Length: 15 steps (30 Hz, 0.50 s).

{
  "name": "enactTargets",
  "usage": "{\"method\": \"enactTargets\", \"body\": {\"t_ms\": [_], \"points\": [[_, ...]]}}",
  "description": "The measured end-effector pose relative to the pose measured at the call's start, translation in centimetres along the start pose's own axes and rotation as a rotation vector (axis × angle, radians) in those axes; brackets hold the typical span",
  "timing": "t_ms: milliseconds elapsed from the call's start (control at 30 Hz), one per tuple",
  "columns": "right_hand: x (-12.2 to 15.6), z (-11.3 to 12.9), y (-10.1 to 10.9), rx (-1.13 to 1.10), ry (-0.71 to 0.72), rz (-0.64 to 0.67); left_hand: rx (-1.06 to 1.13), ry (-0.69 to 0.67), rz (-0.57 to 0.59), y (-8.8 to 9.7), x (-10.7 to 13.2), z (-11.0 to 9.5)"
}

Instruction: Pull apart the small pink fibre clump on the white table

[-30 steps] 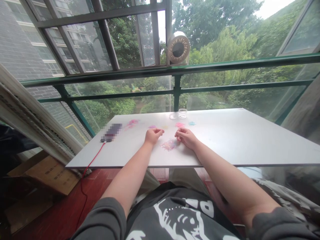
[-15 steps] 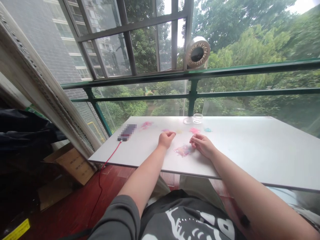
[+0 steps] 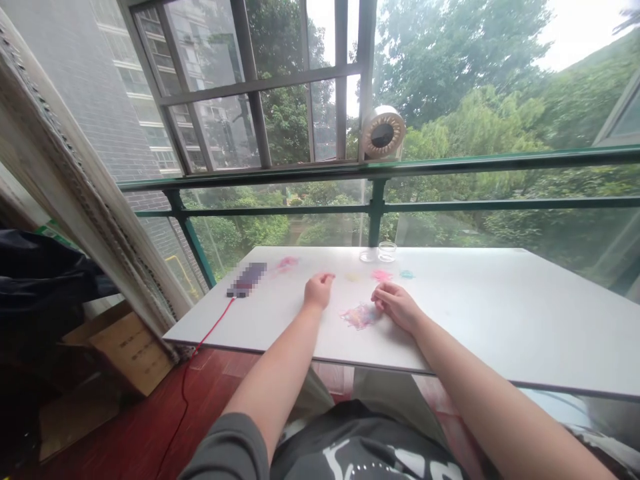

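A mixed pile of tiny pink, blue and yellow bits [image 3: 359, 315] lies on the white table [image 3: 500, 313]. My right hand [image 3: 394, 305] rests at the pile's right edge, fingers curled in a pinch; whatever they hold is too small to see. My left hand [image 3: 319, 291] sits curled on the table to the pile's upper left, fingertips beside a small purple-pink heap [image 3: 327, 275]. Farther back lie small sorted heaps: yellow [image 3: 352, 276], pink [image 3: 381, 275] and teal [image 3: 407, 274].
Two small clear dishes [image 3: 387, 251] stand at the table's far edge. A dark phone [image 3: 247, 280] with a red cable [image 3: 200, 343] lies at the left, a pink smear [image 3: 287, 263] beside it. Glass railing behind; cardboard box [image 3: 125, 347] on the floor left.
The camera view shifted, moving the table across the picture. Both hands stay in nearly the same places beside the mixed pile; the left hand's fingers curled slightly closer to the purple heap.
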State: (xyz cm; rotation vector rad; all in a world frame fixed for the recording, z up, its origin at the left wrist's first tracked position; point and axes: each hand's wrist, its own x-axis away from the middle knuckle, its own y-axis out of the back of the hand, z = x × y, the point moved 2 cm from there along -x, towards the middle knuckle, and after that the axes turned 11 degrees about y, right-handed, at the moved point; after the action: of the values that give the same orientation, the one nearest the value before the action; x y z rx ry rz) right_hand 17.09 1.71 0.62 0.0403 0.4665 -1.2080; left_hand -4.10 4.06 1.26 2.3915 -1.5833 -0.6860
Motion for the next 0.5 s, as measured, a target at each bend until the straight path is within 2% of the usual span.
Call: {"method": "enactTargets", "body": {"t_ms": [100,200,333,500], "points": [[-0.1,-0.2,0.1,0.003,0.003,0.009,-0.131,0.038,-0.066,1.7,-1.4,0.5],[-0.1,-0.2,0.2,-0.002,0.003,0.013,-0.214,0.039,-0.019,2.5,-2.5,1.2],[-0.1,-0.1,0.2,0.004,0.005,-0.003,-0.274,0.005,-0.007,2.1,-2.9,1.3],[-0.3,-0.4,0.2,0.012,0.002,-0.01,-0.433,-0.077,0.062,1.3,-3.8,-0.3]]}}
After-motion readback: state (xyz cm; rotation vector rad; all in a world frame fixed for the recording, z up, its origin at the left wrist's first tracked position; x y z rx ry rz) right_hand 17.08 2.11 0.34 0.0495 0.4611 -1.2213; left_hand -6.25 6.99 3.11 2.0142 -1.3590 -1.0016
